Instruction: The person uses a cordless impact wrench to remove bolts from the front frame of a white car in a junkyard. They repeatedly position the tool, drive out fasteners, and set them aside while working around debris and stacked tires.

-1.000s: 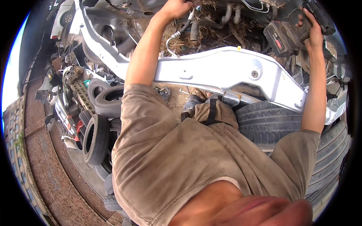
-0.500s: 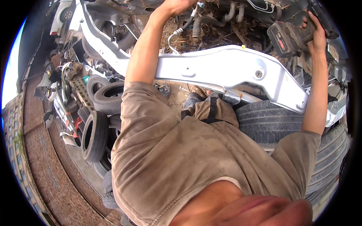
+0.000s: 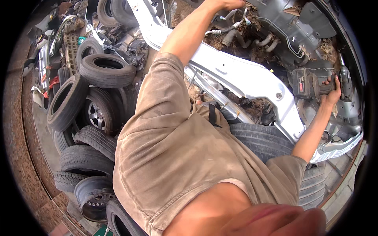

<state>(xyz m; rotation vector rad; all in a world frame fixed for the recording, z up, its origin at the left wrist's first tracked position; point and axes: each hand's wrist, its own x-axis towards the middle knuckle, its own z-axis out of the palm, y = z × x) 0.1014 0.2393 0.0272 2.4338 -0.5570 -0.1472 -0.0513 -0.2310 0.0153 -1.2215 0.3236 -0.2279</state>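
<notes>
The right hand (image 3: 332, 92) has its fingers wrapped tight around the handle of a cordless driver (image 3: 315, 83), a dark tool with a battery block at one end. It sits low in the stripped engine bay, past the far side of the white crossmember (image 3: 252, 78), with its nose toward the grey metal at the right edge. What the nose bears on is hidden, so I cannot tell whether it is seated on a fastener.

The left hand (image 3: 226, 4) reaches up to the top edge of the view, above a cluster of hoses (image 3: 236, 33) and dry debris. Its fingers are cut off by the rim, so I cannot tell whether that grip is closed on anything or only braced against the bodywork.

The person leans over a large tyre (image 3: 260, 139) that lies against the crossmember. To the left, well apart, lies a heap of loose tyres (image 3: 106, 69) and wheels among scrap parts.

To do this well, I judge the driver should be kept square to whatever it bears on, pushed in line with the forearm so the bit does not cam out. The wrist looks bent back, so a short trigger burst first would be safer than full speed. The left arm is best kept as a steady brace, clear of the hoses, with body weight resting on the tyre rather than hanging from the tool.
</notes>
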